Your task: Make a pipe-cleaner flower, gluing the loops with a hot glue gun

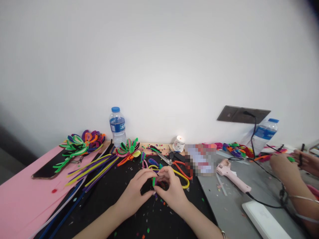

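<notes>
Over the black mat (99,212), my left hand (136,188) and my right hand (171,190) meet with fingers curled inward. Between their fingertips is a short green pipe cleaner piece (154,182), which both hands pinch; part of it is hidden by the fingers. Just beyond the hands lie small looped pipe cleaners (152,162) in purple and blue. Scissors (164,158) with open blades and orange-red handles rest behind my right hand, beside a curved yellow pipe cleaner (185,183).
Pipe cleaner flowers (128,148) and yellow and purple stems (93,169) lie left, near a phone (43,171) and water bottle (118,127). A paper cup (178,144) stands behind. Right are a pink glue gun (234,177), its black cord, a white box (264,220) and another person's hands (284,166).
</notes>
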`<control>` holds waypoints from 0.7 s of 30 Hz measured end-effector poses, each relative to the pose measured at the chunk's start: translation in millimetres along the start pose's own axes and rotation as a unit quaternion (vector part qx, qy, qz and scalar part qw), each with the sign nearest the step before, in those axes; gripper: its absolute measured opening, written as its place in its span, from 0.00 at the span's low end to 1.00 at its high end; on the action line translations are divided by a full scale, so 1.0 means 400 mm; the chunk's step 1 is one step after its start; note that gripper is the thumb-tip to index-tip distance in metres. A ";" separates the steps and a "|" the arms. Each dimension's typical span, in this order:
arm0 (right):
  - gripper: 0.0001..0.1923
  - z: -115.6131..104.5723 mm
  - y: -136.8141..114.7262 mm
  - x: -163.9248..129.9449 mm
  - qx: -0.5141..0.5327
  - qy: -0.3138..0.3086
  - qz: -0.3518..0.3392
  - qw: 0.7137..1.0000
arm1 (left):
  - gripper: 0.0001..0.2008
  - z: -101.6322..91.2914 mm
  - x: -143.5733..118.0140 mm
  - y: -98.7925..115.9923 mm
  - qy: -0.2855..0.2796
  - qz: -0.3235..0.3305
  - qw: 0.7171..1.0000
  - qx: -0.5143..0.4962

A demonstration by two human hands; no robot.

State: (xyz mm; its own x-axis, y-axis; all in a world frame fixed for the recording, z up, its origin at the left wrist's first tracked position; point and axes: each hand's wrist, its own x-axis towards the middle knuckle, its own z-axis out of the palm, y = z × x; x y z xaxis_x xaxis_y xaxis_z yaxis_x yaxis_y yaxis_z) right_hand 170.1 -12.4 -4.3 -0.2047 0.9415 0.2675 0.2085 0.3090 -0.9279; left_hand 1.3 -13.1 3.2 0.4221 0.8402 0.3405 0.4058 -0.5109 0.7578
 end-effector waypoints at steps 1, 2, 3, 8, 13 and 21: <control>0.20 0.001 0.000 -0.001 -0.002 0.000 -0.001 1.000 | 0.19 0.000 0.000 -0.001 0.001 0.001 1.000 0.004; 0.20 0.002 -0.001 -0.002 -0.004 0.000 -0.002 1.000 | 0.20 0.001 -0.001 -0.002 0.003 0.002 1.000 0.008; 0.20 0.004 -0.001 -0.003 -0.003 -0.001 -0.003 1.000 | 0.20 0.001 -0.001 -0.002 0.004 0.001 1.000 0.010; 0.20 0.008 -0.006 -0.005 0.001 -0.005 -0.001 1.000 | 0.21 0.002 0.000 -0.002 0.013 -0.003 1.000 0.009; 0.20 0.007 -0.011 -0.002 0.004 -0.008 0.004 1.000 | 0.21 0.003 0.001 0.002 0.011 0.005 1.000 0.004; 0.20 0.006 -0.008 -0.002 0.034 -0.007 0.007 0.999 | 0.20 0.001 -0.001 0.001 0.012 -0.001 1.000 0.004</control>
State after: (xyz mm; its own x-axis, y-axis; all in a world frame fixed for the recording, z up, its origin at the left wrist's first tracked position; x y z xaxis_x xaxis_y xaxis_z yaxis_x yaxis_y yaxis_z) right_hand 167.2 -14.6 -2.1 -0.2156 0.9438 0.2506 0.1454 0.2848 -0.9475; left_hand 1.8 -13.6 3.0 0.4018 0.8455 0.3516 0.4139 -0.5102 0.7539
